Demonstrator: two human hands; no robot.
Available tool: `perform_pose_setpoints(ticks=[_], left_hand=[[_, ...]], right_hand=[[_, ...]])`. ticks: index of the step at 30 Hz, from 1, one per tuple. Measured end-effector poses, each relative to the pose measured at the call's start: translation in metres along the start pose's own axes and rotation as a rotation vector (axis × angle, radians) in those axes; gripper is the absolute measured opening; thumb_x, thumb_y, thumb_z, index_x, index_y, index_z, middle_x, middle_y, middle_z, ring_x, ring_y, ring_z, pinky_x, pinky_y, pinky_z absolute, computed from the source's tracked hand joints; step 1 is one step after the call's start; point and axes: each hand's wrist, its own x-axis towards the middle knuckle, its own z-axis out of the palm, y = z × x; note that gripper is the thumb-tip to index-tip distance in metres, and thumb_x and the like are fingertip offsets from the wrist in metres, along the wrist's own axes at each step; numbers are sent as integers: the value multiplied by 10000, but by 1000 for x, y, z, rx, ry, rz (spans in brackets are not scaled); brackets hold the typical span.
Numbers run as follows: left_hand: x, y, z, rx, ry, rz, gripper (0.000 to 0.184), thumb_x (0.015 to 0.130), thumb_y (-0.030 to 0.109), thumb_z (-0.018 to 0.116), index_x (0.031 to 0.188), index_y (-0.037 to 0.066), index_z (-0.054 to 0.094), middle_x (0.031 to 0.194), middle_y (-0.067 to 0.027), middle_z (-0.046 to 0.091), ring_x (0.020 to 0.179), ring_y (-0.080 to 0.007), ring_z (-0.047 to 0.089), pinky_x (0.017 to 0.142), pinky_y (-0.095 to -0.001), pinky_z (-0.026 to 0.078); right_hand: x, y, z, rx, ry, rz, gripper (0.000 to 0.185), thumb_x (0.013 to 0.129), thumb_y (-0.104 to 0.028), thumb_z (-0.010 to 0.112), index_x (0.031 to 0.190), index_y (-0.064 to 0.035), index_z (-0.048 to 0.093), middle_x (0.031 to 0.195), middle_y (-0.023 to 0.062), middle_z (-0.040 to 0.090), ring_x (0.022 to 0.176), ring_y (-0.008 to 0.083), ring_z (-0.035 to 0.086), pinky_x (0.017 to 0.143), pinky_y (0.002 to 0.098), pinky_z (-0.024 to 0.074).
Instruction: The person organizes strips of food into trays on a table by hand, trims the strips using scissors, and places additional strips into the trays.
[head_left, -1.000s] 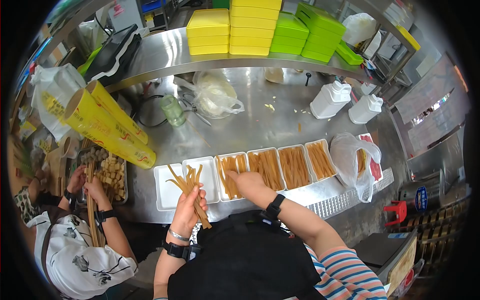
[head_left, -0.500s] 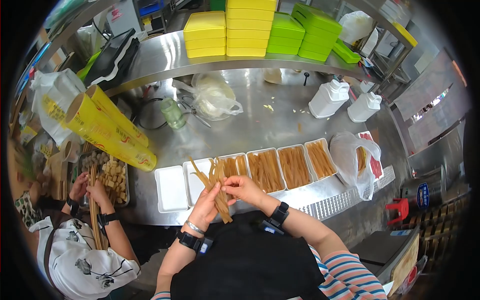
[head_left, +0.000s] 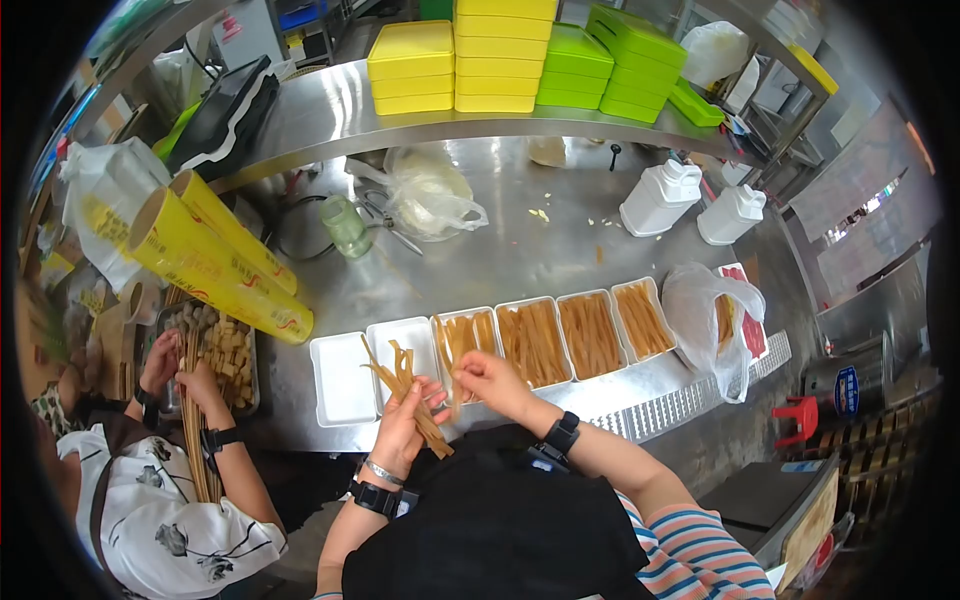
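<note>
My left hand (head_left: 400, 428) is closed around a loose bundle of flat brown strips (head_left: 393, 375), whose ends stick out above and below the fist. Just to its right, my right hand (head_left: 495, 386) pinches a brown strip (head_left: 457, 383) between thumb and fingers. Behind my hands stands a row of white trays. The nearest one to my right hand, a part-filled tray (head_left: 438, 322), has strips lying lengthwise in it. Three trays farther right are filled with similar strips (head_left: 530, 343). At the left end, two white trays (head_left: 343, 375) show bare bottoms.
On my left a co-worker's hands (head_left: 195, 380) hold a bunch of thin sticks beside a tray of food cubes (head_left: 235, 360). Yellow film rolls (head_left: 215, 262), a glass jar (head_left: 345, 228), plastic bags (head_left: 430, 195) and white jugs (head_left: 660, 200) stand around the steel table (head_left: 500, 260).
My hands have moved apart. The left has shifted slightly left and down with the bundle, and the right now holds a strip away from it.
</note>
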Motion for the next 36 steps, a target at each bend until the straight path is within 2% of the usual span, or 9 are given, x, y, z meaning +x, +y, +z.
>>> perform_pose_setpoints(ticks=[5,13,15,16,19,21,25,31,36], left_hand=[[-3,2,-8,-22,-10,82,232,952,260,490,1125,107,514,851,-23,544,721,-122,529,644,-304,506],[0,30,10,36,-8,135,217,953,252,486,1109,103,513,958,-38,567,820,-139,542,682,-321,514],[0,35,16,42,-14,144,215,953,251,485,1106,103,516,997,-44,567,860,-151,548,708,-334,522],[-2,36,21,25,-29,147,223,951,248,491,1111,96,523,1018,-47,562,890,-159,552,732,-344,524],[3,32,26,-20,-86,133,242,951,245,492,1126,81,529,1050,-54,560,940,-174,561,777,-358,524],[10,25,23,-40,-137,115,253,953,244,488,1137,74,527,1061,-57,562,962,-181,565,798,-362,522],[18,17,32,-82,-279,63,281,953,245,488,1152,49,521,1087,-85,571,979,-190,579,825,-331,509],[20,11,27,-94,-194,41,283,950,237,495,1138,27,522,1032,-76,595,921,-181,601,777,-323,521],[24,3,21,76,-166,50,220,946,202,501,1074,29,547,921,-59,615,788,-168,620,662,-303,536]], right_hand=[[10,5,-18,-164,165,-48,165,882,-124,591,1009,-27,549,705,-3,573,588,59,543,520,207,447],[34,16,-10,-455,110,14,227,851,-146,628,1019,-3,576,745,58,620,611,98,590,555,231,475],[33,17,-9,-846,227,-218,246,840,-153,636,1031,-6,585,789,92,633,664,109,613,582,236,478],[32,17,-11,-848,224,-218,246,840,-153,636,1031,-6,585,789,92,633,664,109,613,582,236,478],[21,-2,-3,-695,166,-326,235,850,-175,637,1026,-24,603,830,70,637,714,101,612,588,224,464],[5,-45,12,105,-165,74,191,854,-181,646,981,-40,624,840,26,625,702,86,592,578,211,447],[12,-18,6,92,-179,50,146,846,-166,665,901,-37,625,807,2,603,661,63,583,543,192,436],[4,-25,-1,-30,-48,76,107,849,-123,653,879,-32,605,767,16,601,636,77,580,555,215,492],[12,-4,-1,55,-59,44,117,843,-106,657,865,-29,572,746,16,603,613,74,575,554,216,494]])
